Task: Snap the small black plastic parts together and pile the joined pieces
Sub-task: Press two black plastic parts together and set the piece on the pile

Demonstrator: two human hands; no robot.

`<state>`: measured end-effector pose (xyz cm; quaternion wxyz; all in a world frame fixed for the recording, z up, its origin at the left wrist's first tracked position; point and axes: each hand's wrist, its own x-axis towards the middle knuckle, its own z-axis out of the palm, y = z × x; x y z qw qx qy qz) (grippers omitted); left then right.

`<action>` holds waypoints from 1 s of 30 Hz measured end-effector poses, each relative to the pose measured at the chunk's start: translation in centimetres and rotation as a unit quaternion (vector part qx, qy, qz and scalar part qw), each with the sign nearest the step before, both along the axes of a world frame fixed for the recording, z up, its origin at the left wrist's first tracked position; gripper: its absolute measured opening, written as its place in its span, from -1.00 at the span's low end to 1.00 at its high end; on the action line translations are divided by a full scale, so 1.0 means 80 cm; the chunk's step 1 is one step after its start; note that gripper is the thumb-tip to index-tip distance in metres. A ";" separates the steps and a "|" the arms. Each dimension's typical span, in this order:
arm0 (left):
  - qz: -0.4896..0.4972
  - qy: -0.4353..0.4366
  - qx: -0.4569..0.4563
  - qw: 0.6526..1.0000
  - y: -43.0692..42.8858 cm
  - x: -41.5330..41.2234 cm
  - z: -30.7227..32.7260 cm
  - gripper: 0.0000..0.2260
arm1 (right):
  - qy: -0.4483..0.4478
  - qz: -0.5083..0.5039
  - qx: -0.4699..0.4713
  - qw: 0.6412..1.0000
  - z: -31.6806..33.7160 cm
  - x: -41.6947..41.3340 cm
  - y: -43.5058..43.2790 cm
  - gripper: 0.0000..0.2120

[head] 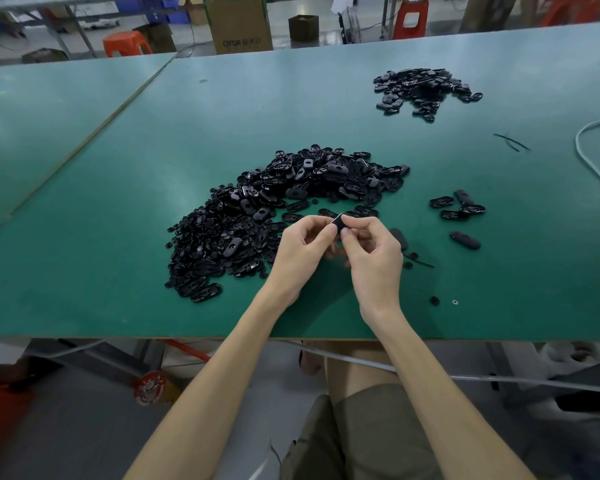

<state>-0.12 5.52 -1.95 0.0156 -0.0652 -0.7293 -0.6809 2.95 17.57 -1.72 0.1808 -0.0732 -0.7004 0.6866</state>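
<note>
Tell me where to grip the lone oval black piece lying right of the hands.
Pinch the lone oval piece across its narrow middle, from above: it lies flat on the table, long sides clear of other parts.

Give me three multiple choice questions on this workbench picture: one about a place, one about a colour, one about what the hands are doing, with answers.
1. Where is the smaller pile from the big pile? A) farther and to the right B) nearer and to the left C) on top of it
2. What colour is the table top? A) white B) green C) red
3. What are the left hand and right hand doing? A) lying flat on the table B) together pinching a small black part C) holding a cable
Answers: 1 A, it lies toward the far right of the table; 2 B, the surface is green all over; 3 B, both hands grip the part above the table.
</note>
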 end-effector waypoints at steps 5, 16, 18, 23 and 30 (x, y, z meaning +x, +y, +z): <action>0.019 -0.013 0.004 1.000 0.000 -0.001 0.001 -0.88 | -0.007 0.026 0.023 0.999 -0.002 -0.002 -0.002 -0.77; 0.044 -0.011 0.003 0.999 0.002 -0.001 0.001 -0.88 | -0.006 0.052 0.028 0.998 -0.001 -0.001 -0.002 -0.74; 0.049 -0.012 0.004 0.999 0.003 0.000 0.002 -0.88 | -0.002 0.052 0.031 0.998 0.000 -0.001 -0.002 -0.74; 0.055 -0.010 -0.003 0.998 0.002 0.000 0.003 -0.87 | 0.001 0.058 0.042 0.997 0.001 0.000 -0.003 -0.74; 0.041 -0.015 0.005 0.999 0.001 0.001 0.006 -0.88 | 0.020 0.052 0.021 0.998 0.004 0.001 -0.004 -0.75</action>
